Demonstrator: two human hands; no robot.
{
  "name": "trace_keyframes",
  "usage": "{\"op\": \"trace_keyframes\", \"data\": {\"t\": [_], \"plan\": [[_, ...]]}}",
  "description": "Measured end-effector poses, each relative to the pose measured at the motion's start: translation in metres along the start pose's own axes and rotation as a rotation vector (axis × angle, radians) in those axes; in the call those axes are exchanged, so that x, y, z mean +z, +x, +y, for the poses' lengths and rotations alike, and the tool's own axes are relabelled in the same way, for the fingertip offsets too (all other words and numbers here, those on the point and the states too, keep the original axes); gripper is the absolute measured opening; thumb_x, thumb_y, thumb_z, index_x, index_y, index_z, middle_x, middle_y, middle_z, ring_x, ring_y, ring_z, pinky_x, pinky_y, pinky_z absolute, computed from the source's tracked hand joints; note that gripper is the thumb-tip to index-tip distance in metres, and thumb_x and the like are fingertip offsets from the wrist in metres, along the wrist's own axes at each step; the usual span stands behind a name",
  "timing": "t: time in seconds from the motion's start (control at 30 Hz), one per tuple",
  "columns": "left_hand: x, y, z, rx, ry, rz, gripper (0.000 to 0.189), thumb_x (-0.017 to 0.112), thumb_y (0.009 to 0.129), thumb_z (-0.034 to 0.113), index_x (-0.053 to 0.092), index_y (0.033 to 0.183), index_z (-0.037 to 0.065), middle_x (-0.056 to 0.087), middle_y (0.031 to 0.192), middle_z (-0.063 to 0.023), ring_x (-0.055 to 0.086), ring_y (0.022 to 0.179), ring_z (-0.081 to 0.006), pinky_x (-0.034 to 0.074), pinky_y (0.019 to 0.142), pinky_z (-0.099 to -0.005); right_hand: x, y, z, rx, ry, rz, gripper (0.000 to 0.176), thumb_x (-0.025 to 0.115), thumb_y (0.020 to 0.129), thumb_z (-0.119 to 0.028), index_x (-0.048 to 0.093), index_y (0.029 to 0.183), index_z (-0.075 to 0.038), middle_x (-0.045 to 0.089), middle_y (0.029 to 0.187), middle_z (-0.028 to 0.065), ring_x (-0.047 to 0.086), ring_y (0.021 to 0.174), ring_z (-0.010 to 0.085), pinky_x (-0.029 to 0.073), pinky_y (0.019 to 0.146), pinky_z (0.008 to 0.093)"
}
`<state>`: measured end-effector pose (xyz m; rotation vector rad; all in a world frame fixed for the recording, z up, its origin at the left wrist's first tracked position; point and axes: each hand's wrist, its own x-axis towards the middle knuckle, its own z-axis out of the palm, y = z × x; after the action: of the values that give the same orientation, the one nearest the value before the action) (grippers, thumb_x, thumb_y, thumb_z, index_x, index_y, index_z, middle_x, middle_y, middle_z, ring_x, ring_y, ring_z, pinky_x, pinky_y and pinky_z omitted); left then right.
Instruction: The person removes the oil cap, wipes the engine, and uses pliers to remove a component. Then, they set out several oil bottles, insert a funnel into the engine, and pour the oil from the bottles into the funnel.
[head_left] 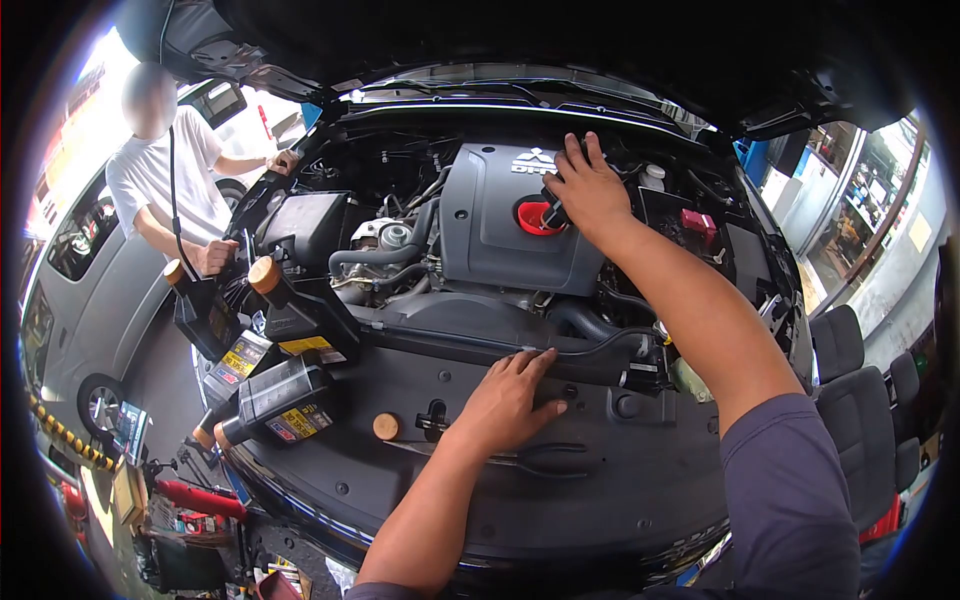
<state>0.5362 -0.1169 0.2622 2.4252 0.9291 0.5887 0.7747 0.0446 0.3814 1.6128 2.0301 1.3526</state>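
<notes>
My right hand reaches over the grey engine cover, its fingers spread. Close to its thumb, a dark object leans at the red funnel; the hand partly hides it, and I cannot make out its kind. The funnel stands in an opening of the cover. My left hand lies with fingers stretched on the black front panel. Behind its wrist is a pair of dark-handled pliers. A tan round cap lies left of that hand.
Several black oil bottles crowd the panel's left end, one upright and another lying. Overhead hangs the raised hood. A person in a white shirt stands at the car's left side. Car seats are at the right.
</notes>
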Motion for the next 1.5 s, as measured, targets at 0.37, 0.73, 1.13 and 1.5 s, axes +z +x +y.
{"op": "trace_keyframes", "data": {"t": [0.37,0.73,1.13,1.5], "plan": [[0.002,0.002,-0.002,0.013,-0.010,0.020,0.074,0.077,0.092,0.032,0.048,0.153,0.000,0.053,0.148,-0.0278,0.048,0.141,-0.0434,0.039,0.119,-0.0470,0.012,-0.001,0.001,-0.010,-0.046,0.149,0.041,0.069,0.092,-0.023,0.069,0.134,-0.019,0.059,0.144,0.0099,0.037,0.152,0.0352,0.017,0.127,0.0610],[0.001,0.000,0.001,-0.021,0.006,0.012,0.075,0.076,0.094,0.034,0.047,0.155,0.003,0.052,0.151,-0.0259,0.047,0.143,-0.0420,0.039,0.120,-0.0465,0.013,0.004,0.006,-0.025,0.163,0.115,0.035,0.064,0.096,-0.025,0.070,0.129,-0.016,0.056,0.147,0.0170,0.034,0.153,0.0431,0.020,0.127,0.0637],[0.000,0.000,0.002,-0.036,0.005,0.005,0.076,0.077,0.093,0.034,0.047,0.155,0.003,0.050,0.153,-0.0272,0.046,0.145,-0.0432,0.038,0.121,-0.0475,0.007,-0.003,-0.003,0.015,-0.081,0.122,0.050,0.067,0.092,-0.013,0.063,0.141,-0.022,0.058,0.144,0.0094,0.037,0.152,0.0348,0.017,0.127,0.0610],[-0.001,0.000,0.003,-0.032,-0.019,0.003,0.076,0.077,0.092,0.033,0.046,0.156,0.003,0.051,0.152,-0.0270,0.047,0.143,-0.0437,0.039,0.121,-0.0474,0.006,-0.003,-0.002,0.020,-0.028,0.090,0.051,0.067,0.092,-0.013,0.063,0.142,-0.022,0.057,0.144,0.0101,0.038,0.152,0.0350,0.016,0.128,0.0614]]}}
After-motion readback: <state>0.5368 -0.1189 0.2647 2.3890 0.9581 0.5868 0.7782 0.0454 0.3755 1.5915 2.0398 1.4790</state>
